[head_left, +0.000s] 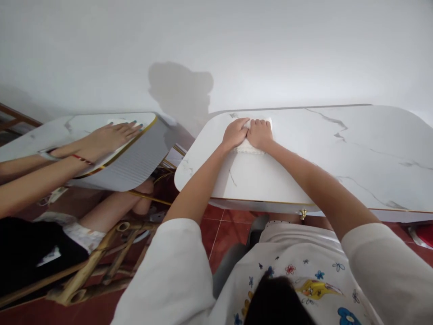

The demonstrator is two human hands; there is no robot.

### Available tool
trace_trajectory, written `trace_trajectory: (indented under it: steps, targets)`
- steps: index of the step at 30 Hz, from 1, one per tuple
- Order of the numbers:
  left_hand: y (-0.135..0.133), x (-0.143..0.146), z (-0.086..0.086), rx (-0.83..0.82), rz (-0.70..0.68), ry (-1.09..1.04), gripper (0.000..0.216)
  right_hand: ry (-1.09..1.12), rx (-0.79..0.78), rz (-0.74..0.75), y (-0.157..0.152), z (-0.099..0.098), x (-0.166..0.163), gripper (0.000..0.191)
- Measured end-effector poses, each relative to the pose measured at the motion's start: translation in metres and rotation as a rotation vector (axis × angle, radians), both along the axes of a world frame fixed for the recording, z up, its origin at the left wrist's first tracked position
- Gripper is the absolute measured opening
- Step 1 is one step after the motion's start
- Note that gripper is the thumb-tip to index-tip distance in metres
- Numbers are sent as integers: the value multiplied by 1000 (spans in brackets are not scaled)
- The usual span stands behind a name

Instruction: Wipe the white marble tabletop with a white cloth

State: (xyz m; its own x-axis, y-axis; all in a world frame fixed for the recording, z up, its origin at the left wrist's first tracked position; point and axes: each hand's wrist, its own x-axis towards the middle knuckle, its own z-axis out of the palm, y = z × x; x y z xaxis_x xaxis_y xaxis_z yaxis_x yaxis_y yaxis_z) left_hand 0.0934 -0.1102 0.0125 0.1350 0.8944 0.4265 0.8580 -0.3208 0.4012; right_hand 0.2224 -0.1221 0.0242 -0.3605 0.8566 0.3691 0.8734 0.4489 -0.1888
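White cloth [249, 147] under left hand [236, 133] and right hand [260, 133]

Both sit together, fingers bent; whether they grip it is hard to tell. Beneath spreads a marbled tabletop [358, 149]; to their left, a co-worker's hand [107, 139] lies flat.

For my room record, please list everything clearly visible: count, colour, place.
Rounded marble-patterned tables: two, white, along wall
Folded cloth: one, white, beneath hands
Wall: one, greyish white, behind
Metal knob: one, gold, table front
Tiled floor: one, red, below
Bamboo chair: one, tan, lower left
Curved object, perhaps seat: one, grey, beneath person
Co-worker's bare arms: two, braceleted, left table
Flower-print garment: one, white, on person
Left hand, right hand: one each, bare, on cloth
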Motion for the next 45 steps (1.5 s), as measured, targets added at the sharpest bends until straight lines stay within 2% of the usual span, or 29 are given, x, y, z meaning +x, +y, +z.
trace_trajectory:
  steps: [7, 14, 19, 24, 29, 33, 45]
  targets:
    - [60, -14, 0, 22, 24, -26, 55, 1, -24, 11, 59, 5, -13, 41]
    - [110, -29, -5, 47, 24, -28, 52, -11, 1, 30, 108, 2, -26, 39]
    - [126, -35, -8, 39, 29, -38, 50, -15, 5, 40, 122, 1, -30, 40]
    - [125, -33, -7, 44, 15, -14, 49, -6, 24, 36, 118, 0, -28, 40]
    - [105, -27, -7, 39, -6, 33, 52, -16, 4, 14, 92, 2, -21, 42]
    - [74, -23, -8, 57, -34, 65, 52, -8, 9, 3, 59, 2, -16, 42]
    - [-80, -18, -6, 68, -84, 138, 47, 22, 109, 16, -80, -13, -13, 40]
